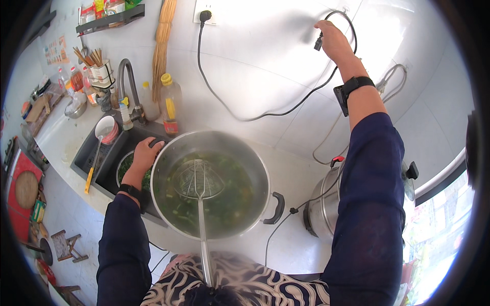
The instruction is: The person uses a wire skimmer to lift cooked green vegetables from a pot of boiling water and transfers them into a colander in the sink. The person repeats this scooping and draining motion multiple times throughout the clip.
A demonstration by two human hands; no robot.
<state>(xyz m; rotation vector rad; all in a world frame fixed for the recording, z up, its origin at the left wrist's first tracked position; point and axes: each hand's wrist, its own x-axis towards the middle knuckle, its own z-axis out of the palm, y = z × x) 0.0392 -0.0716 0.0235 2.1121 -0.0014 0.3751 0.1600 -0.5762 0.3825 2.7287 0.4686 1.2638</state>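
Observation:
A large steaming metal pot [264, 168] stands before me on the counter, filled with green leafy broth [233, 199]. My left hand [147, 155] grips its black left handle [157, 142]. The wire basket of a skimmer [199, 178] rests in the broth, and its long metal handle points towards my body. Raised by the wall at upper right, my right hand [334, 40] holds a black power cord [285, 113] close to its connector end [317, 44]. The cord's other end, a black plug [205, 16], sits in the wall socket [214, 19].
A grey double sink [105, 176] at left holds a bowl [107, 128], a yellow-handled utensil [92, 166] and a basin of greens [124, 166]. A faucet [126, 80] and a bottle [171, 103] stand behind. On the right are a lidded metal pot [323, 191] and a thin cable [279, 222].

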